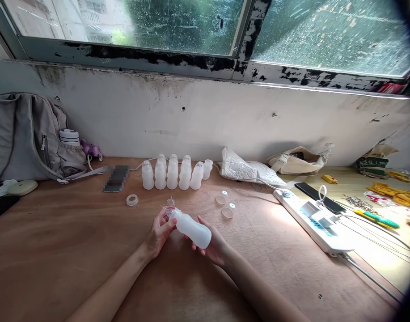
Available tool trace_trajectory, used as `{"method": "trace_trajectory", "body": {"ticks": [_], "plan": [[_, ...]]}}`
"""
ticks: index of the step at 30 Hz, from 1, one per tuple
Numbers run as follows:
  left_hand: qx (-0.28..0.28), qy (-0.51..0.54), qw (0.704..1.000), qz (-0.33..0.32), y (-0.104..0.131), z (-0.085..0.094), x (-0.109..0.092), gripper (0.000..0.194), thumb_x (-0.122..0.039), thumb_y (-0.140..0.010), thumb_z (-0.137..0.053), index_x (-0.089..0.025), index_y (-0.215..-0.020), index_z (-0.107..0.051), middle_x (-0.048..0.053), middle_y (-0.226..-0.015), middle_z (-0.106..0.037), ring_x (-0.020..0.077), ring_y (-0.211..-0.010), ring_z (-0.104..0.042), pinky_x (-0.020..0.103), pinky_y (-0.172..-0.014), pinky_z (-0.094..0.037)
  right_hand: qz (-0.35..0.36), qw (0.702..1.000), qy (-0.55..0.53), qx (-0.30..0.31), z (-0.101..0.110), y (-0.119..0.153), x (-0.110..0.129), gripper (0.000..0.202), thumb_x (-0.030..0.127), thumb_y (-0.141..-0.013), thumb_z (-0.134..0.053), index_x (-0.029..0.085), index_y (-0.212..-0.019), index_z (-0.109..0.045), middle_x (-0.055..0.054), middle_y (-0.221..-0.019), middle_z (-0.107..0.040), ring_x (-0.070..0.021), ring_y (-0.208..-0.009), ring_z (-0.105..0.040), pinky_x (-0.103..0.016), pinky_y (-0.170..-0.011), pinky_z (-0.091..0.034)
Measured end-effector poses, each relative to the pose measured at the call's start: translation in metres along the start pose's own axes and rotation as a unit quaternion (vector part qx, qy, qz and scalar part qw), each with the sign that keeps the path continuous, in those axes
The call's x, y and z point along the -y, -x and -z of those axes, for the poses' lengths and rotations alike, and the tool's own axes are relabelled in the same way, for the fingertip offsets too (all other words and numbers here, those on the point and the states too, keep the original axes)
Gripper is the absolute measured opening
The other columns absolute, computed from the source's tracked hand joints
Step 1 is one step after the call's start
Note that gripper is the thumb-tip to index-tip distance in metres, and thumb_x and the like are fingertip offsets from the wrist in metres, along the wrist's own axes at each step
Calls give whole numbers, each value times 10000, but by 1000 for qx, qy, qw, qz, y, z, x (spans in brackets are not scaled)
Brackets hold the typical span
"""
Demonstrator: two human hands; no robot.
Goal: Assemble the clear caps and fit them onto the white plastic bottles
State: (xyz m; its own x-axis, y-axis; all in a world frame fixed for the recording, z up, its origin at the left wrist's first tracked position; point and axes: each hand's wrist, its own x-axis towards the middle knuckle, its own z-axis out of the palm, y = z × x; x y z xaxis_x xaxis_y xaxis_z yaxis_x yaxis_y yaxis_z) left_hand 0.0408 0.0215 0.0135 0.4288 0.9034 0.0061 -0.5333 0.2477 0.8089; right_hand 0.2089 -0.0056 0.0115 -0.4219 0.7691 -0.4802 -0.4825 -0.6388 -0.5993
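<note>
A frosted white baby bottle lies tilted between my hands, its neck toward the upper left and its base toward the lower right. My left hand grips the neck end, thumb on the near side, where a clear teat-like piece shows at the mouth. Around the lower body curls my right hand, its fingers partly hidden beneath. Just beyond the neck is a small clear teat. A white ring lies to the left. Two clear round caps rest on the right.
Several more frosted bottles stand in rows near the wall. A phone and grey backpack are at left. White packages, a power strip with cables, a black phone and a screwdriver are at right.
</note>
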Motion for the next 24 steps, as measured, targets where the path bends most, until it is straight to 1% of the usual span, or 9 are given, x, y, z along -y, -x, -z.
{"method": "trace_trajectory", "body": {"ticks": [4, 7, 9, 11, 15, 17, 19, 22, 24], "plan": [[-6, -80, 997, 12, 2, -1, -2, 365, -278, -659, -656, -203, -1002, -555, 27, -850, -596, 165, -818, -524, 260, -746, -386, 72, 994, 15, -77, 2, -1, 0, 342, 451, -807, -407, 136, -835, -536, -38, -597, -602, -129, -421, -561, -174, -273, -376], [7, -164, 986, 11, 4, -3, -3, 381, -286, -609, -688, -185, -965, -598, 26, -791, -596, 158, -744, -520, 228, -659, -385, 120, 987, 25, -107, 7, -1, 2, 330, 457, -779, -440, 150, -698, -529, -27, -594, -586, -129, -444, -548, -190, -295, -385], [10, -214, 977, 7, 5, -4, -2, 352, -275, -591, -698, -180, -921, -621, 22, -770, -591, 144, -690, -509, 211, -600, -375, 144, 981, 31, -129, 10, -2, 4, 346, 489, -757, -452, 160, -683, -530, -15, -596, -572, -131, -443, -538, -202, -293, -384], [2, -237, 971, 5, 5, -6, 0, 307, -271, -595, -695, -178, -880, -629, 18, -755, -586, 131, -663, -500, 203, -573, -366, 173, 972, 45, -152, 12, -2, 6, 356, 511, -746, -455, 167, -704, -537, -13, -602, -561, -136, -448, -535, -212, -295, -386], [-36, -198, 979, 7, 3, -5, 3, 258, -265, -613, -683, -169, -846, -628, 7, -732, -583, 123, -675, -500, 204, -605, -374, 224, 952, 98, -182, 10, 0, 9, 406, 540, -762, -415, 159, -801, -550, -61, -727, -573, -183, -591, -574, -238, -334, -430], [-61, -158, 985, 9, 1, -4, 3, 265, -264, -623, -678, -161, -861, -624, 12, -740, -587, 124, -688, -510, 218, -640, -389, 261, 938, 143, -175, 7, 3, 11, 411, 533, -775, -403, 165, -886, -548, -76, -825, -565, -199, -695, -575, -268, -400, -480], [-81, -116, 990, 5, -1, -2, 2, 266, -276, -645, -660, -155, -879, -620, 23, -763, -594, 134, -714, -524, 241, -677, -406, 310, 918, 207, -135, 5, 8, 14, 369, 476, -771, -461, 196, -1002, -526, -72, -948, -549, -202, -819, -558, -312, -553, -525], [-86, -78, 993, -2, -3, 0, -3, 273, -299, -667, -640, -153, -896, -621, 40, -818, -607, 153, -770, -540, 276, -727, -422, 347, 886, 300, -65, 4, 16, 21, 436, 344, -715, -595, 252, -1124, -473, -51, -1096, -517, -196, -962, -520, -358, -805, -466], [-74, -85, 994, 9, -4, 2, -5, 301, -289, -649, -659, -158, -917, -622, 42, -840, -609, 160, -792, -541, 291, -748, -424, 344, 878, 329, -51, 7, 19, 25, 476, 299, -698, -624, 260, -1146, -469, -46, -1107, -526, -194, -987, -515, -369, -868, -419]]}}
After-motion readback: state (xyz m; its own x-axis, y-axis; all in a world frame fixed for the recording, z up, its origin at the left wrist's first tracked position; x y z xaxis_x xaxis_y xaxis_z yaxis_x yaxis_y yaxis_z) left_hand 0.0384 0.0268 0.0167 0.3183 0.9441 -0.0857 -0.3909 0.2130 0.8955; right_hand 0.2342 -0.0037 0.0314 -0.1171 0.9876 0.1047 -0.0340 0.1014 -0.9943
